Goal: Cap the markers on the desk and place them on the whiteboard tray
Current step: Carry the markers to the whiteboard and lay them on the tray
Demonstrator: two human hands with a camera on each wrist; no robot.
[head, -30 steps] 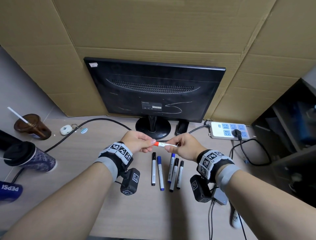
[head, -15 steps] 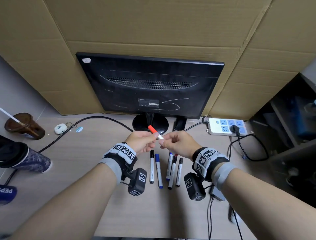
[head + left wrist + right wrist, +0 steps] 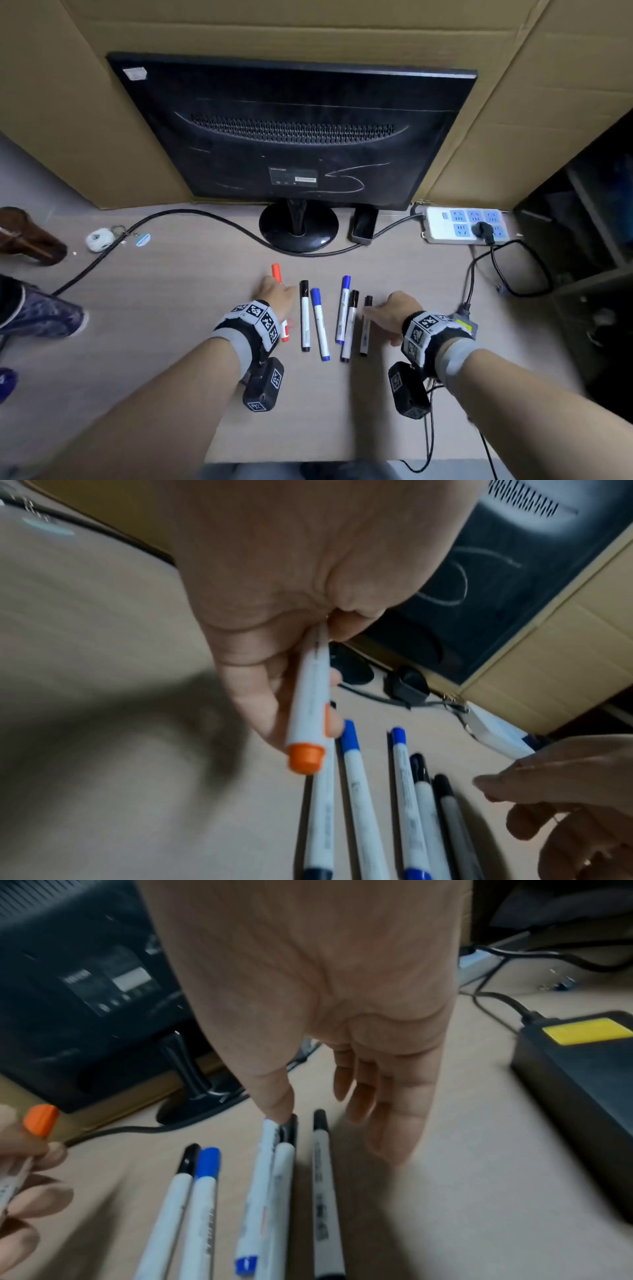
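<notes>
Nearest the viewer, both forearms reach forward over the desk [image 3: 171, 308]. The left hand [image 3: 274, 294] pinches the orange-capped marker [image 3: 308, 710] between thumb and curled fingers, holding it low over the desk at the left end of the marker row. The right hand [image 3: 390, 313] hangs with its fingers relaxed and spread, holding nothing, thumb tip just above the top ends of 2 markers. Between the hands 5 capped markers lie roughly side by side on the desk: a black marker [image 3: 304, 315] beside a blue marker [image 3: 319, 323], then a second blue marker [image 3: 343, 308] touching a second black marker [image 3: 350, 323], then a third black marker [image 3: 365, 325] nearest the right hand. Beyond them stand the monitor [image 3: 294, 130], seen from behind, and a power strip [image 3: 442, 228] at far right.
</notes>
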